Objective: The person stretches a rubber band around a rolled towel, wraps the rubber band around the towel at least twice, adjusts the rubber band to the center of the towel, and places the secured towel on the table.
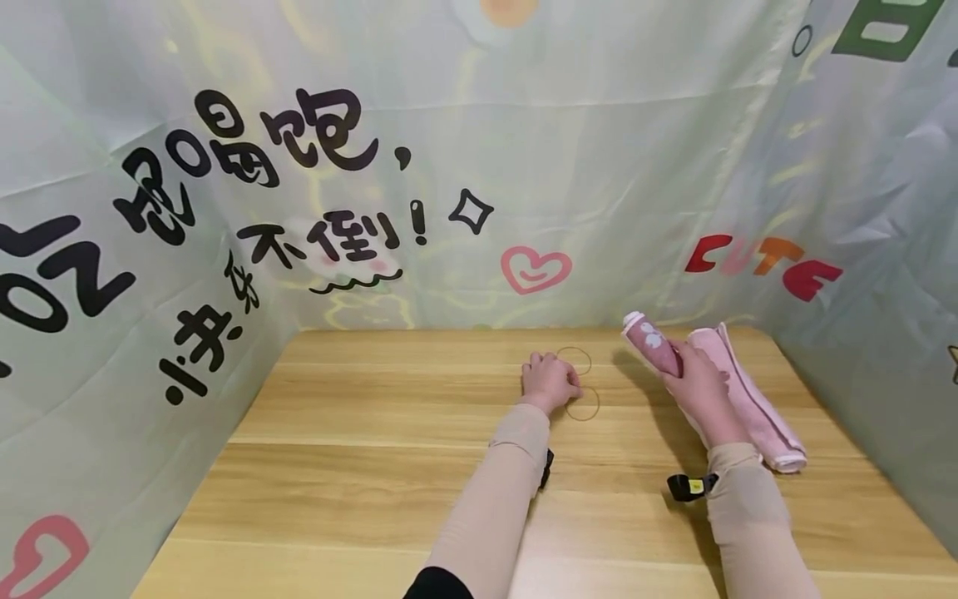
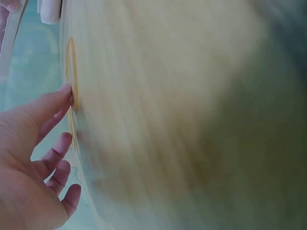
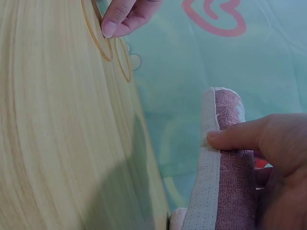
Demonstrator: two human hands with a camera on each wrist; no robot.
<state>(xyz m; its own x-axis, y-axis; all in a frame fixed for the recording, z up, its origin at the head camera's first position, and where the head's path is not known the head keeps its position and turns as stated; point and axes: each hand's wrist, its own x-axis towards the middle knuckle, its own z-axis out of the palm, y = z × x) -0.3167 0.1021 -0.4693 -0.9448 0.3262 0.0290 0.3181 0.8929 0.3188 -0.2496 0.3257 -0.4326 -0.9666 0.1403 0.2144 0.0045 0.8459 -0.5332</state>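
Note:
My left hand [image 1: 549,383] pinches the edge of the nearer rubber band [image 1: 599,405] between thumb and forefinger, low at the table. In the left wrist view, the other fingers of that hand are spread loosely beside the band [image 2: 76,62]. A second rubber band [image 1: 590,360] lies just behind, close to the fingers. My right hand [image 1: 699,387] grips a rolled dark pink towel [image 3: 235,187] with a white border, raised above the table and tilted. Its thumb presses on the border. Under and beside that hand lies a rolled light pink towel [image 1: 756,408].
The wooden table [image 1: 359,482] has fabric walls [image 1: 449,66] at the back and both sides, printed with lettering and a pink heart [image 1: 535,270]. A dark strap with a small device [image 1: 690,487] sits on the right wrist.

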